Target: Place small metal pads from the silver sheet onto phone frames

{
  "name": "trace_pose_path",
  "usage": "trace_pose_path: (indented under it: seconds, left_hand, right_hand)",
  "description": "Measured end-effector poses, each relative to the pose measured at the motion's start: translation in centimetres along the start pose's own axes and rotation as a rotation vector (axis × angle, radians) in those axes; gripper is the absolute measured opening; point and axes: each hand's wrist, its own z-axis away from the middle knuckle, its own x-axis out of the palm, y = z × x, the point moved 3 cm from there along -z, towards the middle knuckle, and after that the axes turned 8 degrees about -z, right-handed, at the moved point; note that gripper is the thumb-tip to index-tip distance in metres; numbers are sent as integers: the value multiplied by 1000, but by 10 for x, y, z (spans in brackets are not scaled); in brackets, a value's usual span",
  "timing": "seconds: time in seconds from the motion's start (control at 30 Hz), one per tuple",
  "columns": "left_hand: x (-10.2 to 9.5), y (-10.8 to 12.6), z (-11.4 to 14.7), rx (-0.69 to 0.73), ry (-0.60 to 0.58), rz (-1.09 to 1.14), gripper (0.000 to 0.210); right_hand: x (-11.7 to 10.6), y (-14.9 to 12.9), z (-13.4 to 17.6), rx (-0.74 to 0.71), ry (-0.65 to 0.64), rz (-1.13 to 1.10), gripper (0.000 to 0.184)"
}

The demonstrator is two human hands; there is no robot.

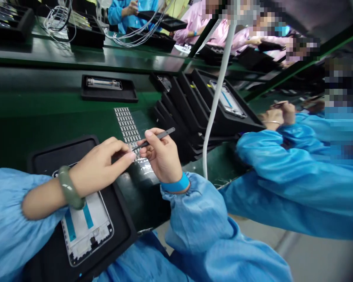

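Observation:
Tweezers are pinched in my right hand, their tips pointing left over a sheet of small grey stickers. My left hand reaches to the same sheet, thumb and forefinger closed near the tweezer tips. What those fingers hold, if anything, is too small to make out. Under my left forearm lies a silver device frame with blue strips, set in a black foam tray. The forearm hides part of the frame. A clear film strip shows at the sheet's near end.
Stacked black trays stand at the right, the top one holding another device frame. A small black tray sits farther back. A white cable hangs in front of the stack. A co-worker's blue sleeve is close on the right.

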Motion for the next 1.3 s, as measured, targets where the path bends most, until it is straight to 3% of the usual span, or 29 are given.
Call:
trace_pose_path:
  seconds: [0.13, 0.23, 0.33, 0.47, 0.57, 0.7, 1.3]
  left_hand:
    - [-18, -12, 31, -191, 29, 117, 30]
    - [-26, -23, 52, -226, -7, 86, 31]
    - [-35, -37, 72, -242, -36, -13, 33]
    - [-43, -67, 98, -173, 114, -327, 40]
    - [-35, -84, 112, -64, 127, -463, 42]
    - [-24, -90, 119, 16, 122, -465, 28]
    - [-24, -87, 118, -16, 142, -397, 25]
  right_hand:
    - [38, 7, 10, -12, -191, 44, 22]
    - [58, 10, 13, 5, -322, 118, 20]
    - [70, 16, 9, 46, -375, 141, 21]
    - [82, 35, -3, 105, -382, 115, 25]
    - [92, 57, -10, 215, -418, 124, 30]
    - [96, 77, -11, 296, -433, 176, 33]
    - [93, 80, -6, 183, -502, 439, 27]
